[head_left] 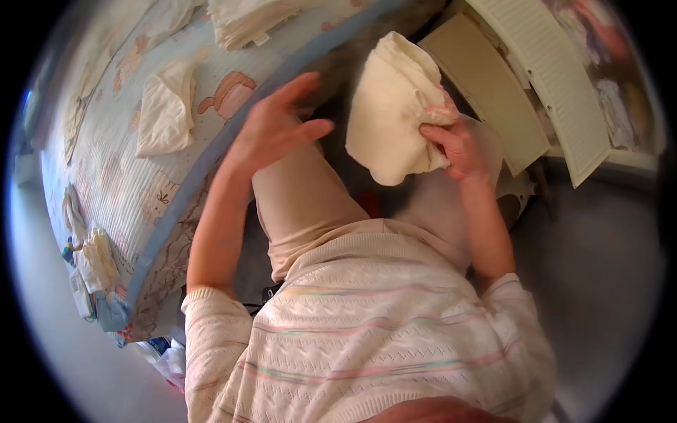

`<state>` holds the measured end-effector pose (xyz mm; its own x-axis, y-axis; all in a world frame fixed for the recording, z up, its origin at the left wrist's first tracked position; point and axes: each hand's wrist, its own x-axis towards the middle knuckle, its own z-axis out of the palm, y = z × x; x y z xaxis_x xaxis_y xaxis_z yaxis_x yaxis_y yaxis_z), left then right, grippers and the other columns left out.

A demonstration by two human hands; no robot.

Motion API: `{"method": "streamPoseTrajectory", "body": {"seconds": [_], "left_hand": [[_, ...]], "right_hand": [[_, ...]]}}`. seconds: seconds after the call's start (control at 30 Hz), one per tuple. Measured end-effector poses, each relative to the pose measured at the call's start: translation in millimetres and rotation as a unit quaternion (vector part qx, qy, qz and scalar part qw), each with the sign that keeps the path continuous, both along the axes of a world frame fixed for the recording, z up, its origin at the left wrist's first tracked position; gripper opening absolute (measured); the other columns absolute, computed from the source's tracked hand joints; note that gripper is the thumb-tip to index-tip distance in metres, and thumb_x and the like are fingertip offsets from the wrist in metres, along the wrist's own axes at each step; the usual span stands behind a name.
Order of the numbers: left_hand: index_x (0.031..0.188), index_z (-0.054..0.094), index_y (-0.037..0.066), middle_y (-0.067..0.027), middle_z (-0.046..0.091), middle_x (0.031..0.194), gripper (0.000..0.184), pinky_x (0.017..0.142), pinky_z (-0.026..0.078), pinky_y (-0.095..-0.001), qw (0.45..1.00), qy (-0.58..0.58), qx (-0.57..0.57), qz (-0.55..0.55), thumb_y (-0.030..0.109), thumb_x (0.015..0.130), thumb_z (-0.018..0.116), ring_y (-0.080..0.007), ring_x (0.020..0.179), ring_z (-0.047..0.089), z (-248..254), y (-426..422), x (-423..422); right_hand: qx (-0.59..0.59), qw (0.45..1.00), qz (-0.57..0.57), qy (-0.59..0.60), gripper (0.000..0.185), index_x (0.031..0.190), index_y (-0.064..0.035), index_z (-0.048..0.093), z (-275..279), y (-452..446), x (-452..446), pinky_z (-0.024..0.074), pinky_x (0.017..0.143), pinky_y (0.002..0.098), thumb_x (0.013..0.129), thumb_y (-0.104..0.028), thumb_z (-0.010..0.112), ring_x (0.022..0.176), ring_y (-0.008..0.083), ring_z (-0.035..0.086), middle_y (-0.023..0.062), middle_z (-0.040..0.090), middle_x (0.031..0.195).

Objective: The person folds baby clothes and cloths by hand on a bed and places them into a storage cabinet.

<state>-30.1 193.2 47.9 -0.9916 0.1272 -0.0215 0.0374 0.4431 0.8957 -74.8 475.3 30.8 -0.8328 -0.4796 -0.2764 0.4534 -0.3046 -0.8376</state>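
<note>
A folded cream cloth garment [393, 106] is held up above my lap, its exact kind unclear. My right hand [455, 141] grips its right edge, thumb in front and fingers partly hidden by the fabric. To the left of it, my left hand [282, 130] is in the air with fingers apart and nothing in it, slightly blurred. That hand is near the edge of the bed, apart from the cloth. A folded white garment [166, 109] lies on the bed to its left.
The bed's quilted cover [204, 70] has a blue border. A stack of folded white cloth [247, 21] lies at its far side, and small crumpled items [97, 261] at the near left corner. At right, a cabinet with an open slatted door [564, 92] stands close to my right arm.
</note>
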Motion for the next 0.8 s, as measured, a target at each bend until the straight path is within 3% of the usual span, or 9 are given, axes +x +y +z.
{"method": "streamPoseTrajectory", "body": {"seconds": [0.07, 0.2, 0.3, 0.33, 0.43, 0.47, 0.6, 0.7, 0.8], "left_hand": [[0.121, 0.046, -0.004, -0.0118, 0.054, 0.116, 0.055, 0.093, 0.038, -0.0318, 0.933, -0.144, 0.323, -0.065, 0.021, 0.077, 0.068, -0.0189, 0.107, 0.051, -23.3, 32.2, -26.4], [0.118, 0.048, -0.005, -0.0109, 0.058, 0.110, 0.045, 0.087, 0.045, -0.0310, 0.841, -0.241, 0.477, -0.089, 0.017, 0.082, 0.062, -0.0187, 0.099, 0.057, -44.6, 84.7, -44.6], [0.116, 0.049, -0.005, -0.0117, 0.058, 0.110, 0.039, 0.086, 0.047, -0.0331, 0.791, -0.278, 0.543, -0.057, 0.014, 0.084, 0.058, -0.0205, 0.097, 0.058, -59.5, 104.2, -52.4], [0.116, 0.049, -0.004, -0.0122, 0.058, 0.110, 0.038, 0.087, 0.047, -0.0339, 0.769, -0.285, 0.569, -0.057, 0.014, 0.084, 0.058, -0.0213, 0.098, 0.058, -64.4, 106.9, -54.6], [0.120, 0.046, -0.003, -0.0145, 0.055, 0.115, 0.040, 0.090, 0.046, -0.0369, 0.710, -0.309, 0.629, -0.074, 0.015, 0.086, 0.055, -0.0244, 0.103, 0.056, -83.0, 117.4, -61.8], [0.122, 0.044, -0.003, -0.0152, 0.053, 0.117, 0.042, 0.092, 0.044, -0.0376, 0.692, -0.318, 0.643, -0.086, 0.017, 0.086, 0.055, -0.0254, 0.106, 0.054, -89.0, 121.3, -64.0], [0.132, 0.032, 0.002, -0.0152, 0.041, 0.132, 0.053, 0.099, 0.036, -0.0440, 0.559, -0.368, 0.721, -0.178, 0.032, 0.090, 0.045, -0.0302, 0.119, 0.043, -95.3, 142.0, -65.2], [0.133, 0.032, 0.005, -0.0142, 0.039, 0.133, 0.053, 0.100, 0.035, -0.0443, 0.539, -0.388, 0.729, -0.165, 0.035, 0.091, 0.039, -0.0309, 0.120, 0.041, -79.0, 151.1, -60.0], [0.130, 0.035, 0.003, -0.0137, 0.045, 0.128, 0.049, 0.099, 0.037, -0.0413, 0.575, -0.371, 0.716, -0.136, 0.030, 0.090, 0.046, -0.0278, 0.116, 0.045, -72.9, 150.7, -61.8]], "right_hand": [[0.013, 0.999, -0.002, 0.037, 0.060, 0.132, -0.0069, 0.034, -5.6, 8.1, 3.1, 0.0387, 0.092, 0.0276, 0.077, 0.003, 0.058, 0.110, 0.0154, 0.045, 0.0053, 0.045, 0.122], [0.050, 0.996, -0.022, 0.070, 0.060, 0.131, -0.0024, 0.034, 2.3, 28.9, 15.7, 0.0388, 0.093, 0.0284, 0.079, -0.011, 0.062, 0.111, 0.0168, 0.046, 0.0088, 0.044, 0.124], [-0.091, 0.995, 0.003, 0.029, 0.067, 0.132, 0.0011, 0.031, -6.8, 58.0, 14.6, 0.0385, 0.094, 0.0303, 0.081, -0.028, 0.063, 0.112, 0.0193, 0.048, 0.0117, 0.047, 0.123], [-0.101, 0.994, -0.006, 0.048, 0.072, 0.134, 0.0017, 0.027, -12.1, 65.0, 16.8, 0.0450, 0.087, 0.0335, 0.082, -0.039, 0.059, 0.108, 0.0201, 0.052, 0.0123, 0.050, 0.119], [-0.127, 0.991, 0.051, 0.004, 0.074, 0.135, 0.0012, 0.025, -7.4, 88.8, 22.6, 0.0511, 0.076, 0.0339, 0.082, -0.039, 0.059, 0.102, 0.0204, 0.056, 0.0128, 0.052, 0.117], [-0.127, 0.991, 0.035, -0.013, 0.067, 0.135, -0.0009, 0.026, -4.1, 87.6, 27.0, 0.0532, 0.064, 0.0304, 0.084, -0.031, 0.058, 0.092, 0.0176, 0.059, 0.0113, 0.054, 0.114], [0.015, 0.999, -0.020, -0.037, 0.056, 0.135, -0.0041, 0.030, -1.8, 86.1, 41.5, 0.0521, 0.061, 0.0272, 0.086, -0.017, 0.054, 0.085, 0.0152, 0.060, 0.0084, 0.055, 0.112], [0.017, 0.998, -0.046, -0.035, 0.051, 0.134, -0.0051, 0.032, -2.3, 84.6, 40.2, 0.0517, 0.060, 0.0269, 0.087, -0.012, 0.052, 0.084, 0.0137, 0.059, 0.0070, 0.055, 0.111], [0.009, 0.999, -0.023, -0.031, 0.050, 0.132, -0.0047, 0.034, -5.7, 87.0, 35.7, 0.0519, 0.064, 0.0283, 0.087, -0.012, 0.052, 0.088, 0.0142, 0.058, 0.0067, 0.054, 0.113]]}}
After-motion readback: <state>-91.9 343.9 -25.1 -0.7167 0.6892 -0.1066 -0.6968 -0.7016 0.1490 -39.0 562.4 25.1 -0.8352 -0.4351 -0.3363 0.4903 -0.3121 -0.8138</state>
